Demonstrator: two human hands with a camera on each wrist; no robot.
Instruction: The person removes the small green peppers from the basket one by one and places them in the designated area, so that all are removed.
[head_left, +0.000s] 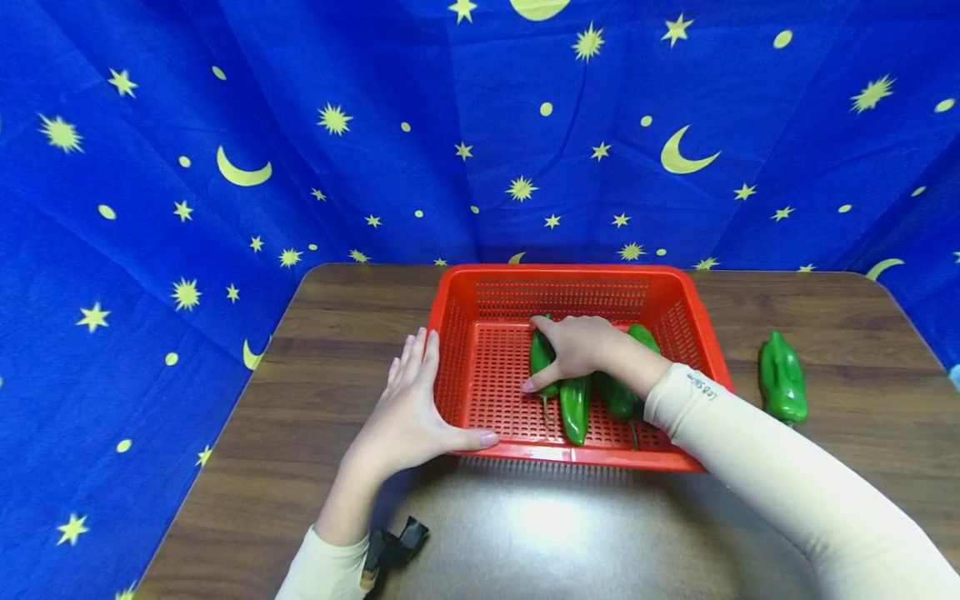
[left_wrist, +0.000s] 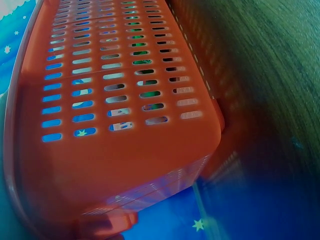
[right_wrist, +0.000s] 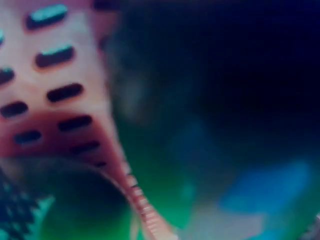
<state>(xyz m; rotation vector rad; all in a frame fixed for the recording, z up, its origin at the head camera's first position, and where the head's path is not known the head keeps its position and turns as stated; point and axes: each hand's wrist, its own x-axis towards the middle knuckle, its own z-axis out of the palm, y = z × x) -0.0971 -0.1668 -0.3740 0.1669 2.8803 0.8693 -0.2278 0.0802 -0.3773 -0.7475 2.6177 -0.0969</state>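
A red plastic basket point(head_left: 570, 271) with slotted walls stands on the table. My left hand point(head_left: 408, 421) is at its front left corner, fingers straight along the outer left wall and thumb on the front rim. Inside the basket, my right hand point(head_left: 585, 346) reaches down and holds a green pepper point(head_left: 540, 354) between its thumb and fingers. Beside that lie a long green pepper point(head_left: 574, 408) and a darker green pepper point(head_left: 617, 396); another green pepper point(head_left: 643, 335) is partly hidden behind the right wrist. The left wrist view shows the basket's slotted wall point(left_wrist: 115, 160) from outside.
Outside the basket, to its right, a green pepper point(head_left: 782, 379) lies on the wooden table point(head_left: 847, 333). A blue cloth point(head_left: 420, 100) with yellow stars and moons hangs behind and at the left. A black strap point(head_left: 401, 542) sits by the left wrist. The right wrist view is mostly dark and blurred.
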